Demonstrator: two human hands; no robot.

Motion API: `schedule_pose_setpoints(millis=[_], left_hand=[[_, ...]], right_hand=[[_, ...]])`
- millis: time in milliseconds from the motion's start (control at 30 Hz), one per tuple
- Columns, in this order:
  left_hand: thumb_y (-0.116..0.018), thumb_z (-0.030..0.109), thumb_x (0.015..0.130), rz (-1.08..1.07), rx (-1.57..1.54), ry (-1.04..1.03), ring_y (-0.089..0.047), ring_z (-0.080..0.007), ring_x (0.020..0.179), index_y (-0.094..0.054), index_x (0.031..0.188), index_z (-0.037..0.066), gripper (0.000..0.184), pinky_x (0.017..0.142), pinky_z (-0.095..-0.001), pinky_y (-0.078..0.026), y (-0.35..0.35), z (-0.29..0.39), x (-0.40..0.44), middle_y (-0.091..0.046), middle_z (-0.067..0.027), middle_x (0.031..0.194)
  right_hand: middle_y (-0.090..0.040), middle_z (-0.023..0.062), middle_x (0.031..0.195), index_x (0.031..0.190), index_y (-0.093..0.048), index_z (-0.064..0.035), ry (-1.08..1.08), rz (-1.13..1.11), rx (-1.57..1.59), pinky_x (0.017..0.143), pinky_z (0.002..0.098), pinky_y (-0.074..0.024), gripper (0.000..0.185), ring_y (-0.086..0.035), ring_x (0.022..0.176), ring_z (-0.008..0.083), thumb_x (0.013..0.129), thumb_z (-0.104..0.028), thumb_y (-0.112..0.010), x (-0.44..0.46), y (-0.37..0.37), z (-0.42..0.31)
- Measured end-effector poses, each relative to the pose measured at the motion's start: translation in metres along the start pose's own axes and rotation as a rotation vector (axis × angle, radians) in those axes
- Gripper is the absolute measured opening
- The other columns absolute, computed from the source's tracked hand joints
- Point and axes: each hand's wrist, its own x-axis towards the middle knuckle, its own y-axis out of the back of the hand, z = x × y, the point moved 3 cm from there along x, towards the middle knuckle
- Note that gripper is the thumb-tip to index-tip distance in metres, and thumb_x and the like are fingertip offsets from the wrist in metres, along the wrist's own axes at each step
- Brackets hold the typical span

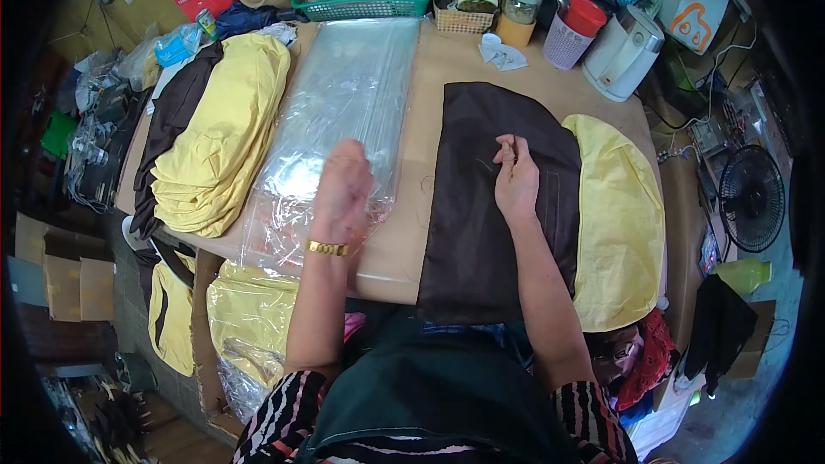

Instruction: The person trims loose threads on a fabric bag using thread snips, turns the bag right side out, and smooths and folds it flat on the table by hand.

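Observation:
My left hand (pixel 345 180), with a gold watch (pixel 327 247) on its wrist, is raised over the stack of clear plastic bags (pixel 352 77). It is smeared by motion, so its fingers cannot be made out. Above the dark brown folded cloth (pixel 481 223) is my right hand (pixel 518 176), its fingers curled and pressed together. Anything in that pinch is too small to name. The brown cloth lies flat with a rounded far end and a stitched line on its right part. Beside it on the right lies a yellow cloth piece (pixel 619 232) with a rounded outline.
A pile of yellow cloth (pixel 228 137) lies at the table's left, beside brown cloth (pixel 176 120). Along the back stand a green basket (pixel 365 9), a jar (pixel 519 7), a pink cup (pixel 569 43) and a white kettle (pixel 623 56). A black fan (pixel 752 198) stands right.

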Motion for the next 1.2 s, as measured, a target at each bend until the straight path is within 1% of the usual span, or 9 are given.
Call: schedule_pose_setpoints(millis=[100, 233, 333, 467, 600, 667, 867, 1067, 1200], left_hand=[[-0.054, 0.021, 0.098, 0.077, -0.250, -0.118, -0.047, -0.0077, 0.060, -0.055, 0.087, 0.012, 0.014, 0.053, -0.0215, -0.040, -0.002, 0.017, 0.008, -0.052, 0.0029, 0.072], [-0.064, 0.007, 0.085, 0.119, 0.912, -0.349, -0.061, -0.0232, 0.109, -0.061, 0.117, 0.003, 0.032, 0.091, -0.0338, -0.049, -0.052, -0.015, 0.028, -0.063, -0.0101, 0.119], [-0.066, 0.020, 0.087, -0.310, 1.596, -0.666, -0.038, -0.0358, 0.137, -0.051, 0.134, 0.006, 0.052, 0.109, -0.0499, -0.033, -0.113, -0.072, 0.028, -0.042, -0.0188, 0.145], [-0.060, 0.045, 0.088, -0.324, 1.964, -0.193, -0.022, -0.0329, 0.145, -0.043, 0.142, 0.008, 0.068, 0.111, -0.0663, -0.013, -0.094, -0.090, 0.018, -0.032, -0.0104, 0.154], [-0.058, 0.031, 0.091, 0.238, 2.440, 0.055, -0.019, -0.0387, 0.145, -0.038, 0.142, -0.003, 0.064, 0.114, -0.0600, -0.015, -0.072, 0.003, 0.025, -0.031, -0.0258, 0.150], [-0.057, 0.024, 0.090, 0.299, 1.787, -0.464, -0.026, -0.0420, 0.141, -0.037, 0.140, -0.009, 0.064, 0.114, -0.0524, -0.023, -0.048, 0.021, 0.029, -0.030, -0.0339, 0.146], [-0.063, 0.044, 0.089, 0.224, 1.456, -0.324, -0.052, -0.0483, 0.116, -0.029, 0.140, -0.013, 0.083, 0.097, -0.0479, -0.044, -0.077, -0.072, 0.026, -0.049, -0.0386, 0.125], [-0.061, 0.040, 0.092, -0.258, 1.446, 0.313, -0.055, -0.0232, 0.063, -0.066, 0.093, -0.004, 0.044, 0.062, -0.0372, -0.045, -0.066, -0.026, 0.007, -0.062, -0.0144, 0.073], [-0.060, 0.031, 0.095, -0.108, 1.335, 0.099, -0.046, -0.0138, 0.058, -0.059, 0.070, 0.002, 0.039, 0.056, -0.0311, -0.038, -0.032, 0.019, -0.017, -0.053, -0.0029, 0.061]], right_hand=[[-0.057, 0.0047, 0.074, 0.107, -0.056, -0.0005, -0.042, 0.050, 0.089, 0.061, 0.0286, -0.0470, 0.022, -0.057, 0.063, 0.0147, 0.104, -0.019, -0.043, 0.002, -0.002, 0.013], [-0.055, 0.0013, 0.074, 0.105, -0.056, -0.0024, -0.113, 0.139, 0.382, 0.050, 0.0212, -0.0392, 0.024, -0.048, 0.054, 0.0055, 0.105, -0.022, -0.043, 0.004, -0.003, 0.021], [-0.055, 0.0003, 0.075, 0.104, -0.056, -0.0032, -0.163, 0.168, 0.559, 0.049, 0.0197, -0.0376, 0.023, -0.047, 0.054, 0.0042, 0.105, -0.021, -0.042, 0.004, -0.003, 0.031], [-0.055, 0.0004, 0.076, 0.104, -0.056, -0.0030, -0.244, 0.176, 0.676, 0.050, 0.0213, -0.0392, 0.021, -0.049, 0.056, 0.0052, 0.104, -0.019, -0.043, 0.003, 0.003, 0.028], [-0.055, 0.0014, 0.077, 0.100, -0.057, -0.0026, -0.179, 0.156, 0.513, 0.053, 0.0225, -0.0413, 0.021, -0.051, 0.058, 0.0065, 0.104, -0.018, -0.043, 0.004, -0.004, 0.026], [-0.054, 0.0018, 0.074, 0.100, -0.057, -0.0024, -0.137, 0.126, 0.447, 0.055, 0.0243, -0.0433, 0.022, -0.052, 0.058, 0.0075, 0.104, -0.018, -0.043, 0.005, -0.005, 0.023], [-0.053, 0.0000, 0.074, 0.100, -0.057, -0.0027, -0.125, 0.052, 0.388, 0.055, 0.0210, -0.0415, 0.024, -0.048, 0.058, 0.0047, 0.105, -0.021, -0.043, 0.005, -0.004, 0.019], [-0.054, 0.0018, 0.070, 0.098, -0.057, -0.0023, -0.141, 0.030, 0.353, 0.056, 0.0269, -0.0444, 0.022, -0.052, 0.057, 0.0097, 0.104, -0.018, -0.042, 0.005, -0.002, 0.015], [-0.055, 0.0022, 0.069, 0.098, -0.058, -0.0026, -0.119, 0.004, 0.241, 0.057, 0.0276, -0.0443, 0.024, -0.053, 0.059, 0.0108, 0.104, -0.021, -0.043, 0.006, -0.003, 0.016]])
